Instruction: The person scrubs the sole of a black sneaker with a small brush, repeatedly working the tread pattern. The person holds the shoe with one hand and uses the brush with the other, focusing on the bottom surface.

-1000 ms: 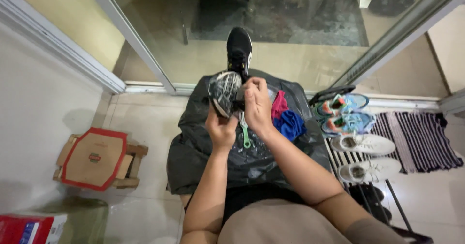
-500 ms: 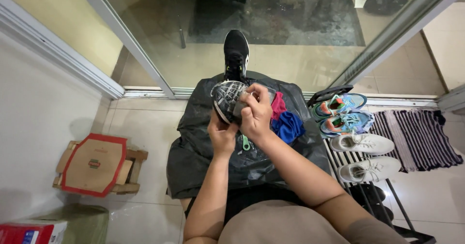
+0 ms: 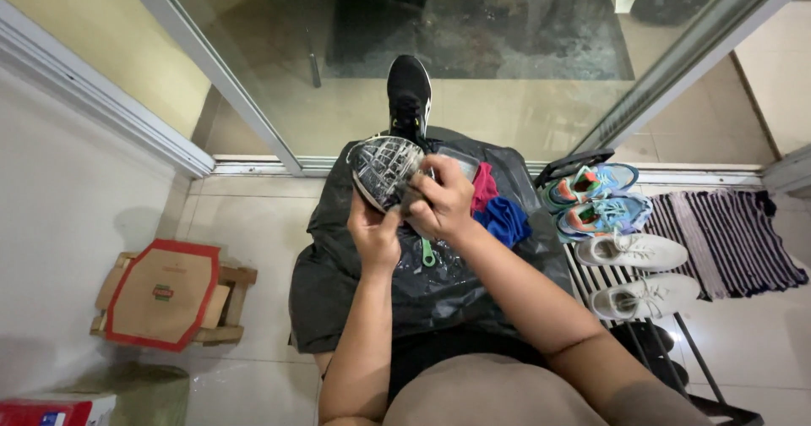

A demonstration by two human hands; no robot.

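The left hand [image 3: 374, 236] closes on the grey-soled black sneaker [image 3: 384, 168] from 6 o'clock; the right hand [image 3: 441, 198] clutches it at 3 o'clock.

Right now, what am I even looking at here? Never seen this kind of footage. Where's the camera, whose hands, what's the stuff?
There is no machine here: a person is working with two bare hands. The one picture comes from a camera worn on that person's head, looking down over their arms and lap.

The left hand holds up a dark shoe, its patterned sole turned toward the camera. The right hand has its fingers against the edge of that sole; what they grip, if anything, is hidden.

A black plastic sheet covers the lap, with a red cloth, a blue cloth and a small green object on it. A second black shoe stands on the floor by the glass door.

To the right, a rack carries two blue sneakers and two white sneakers. To the left sits a red-edged cardboard box.
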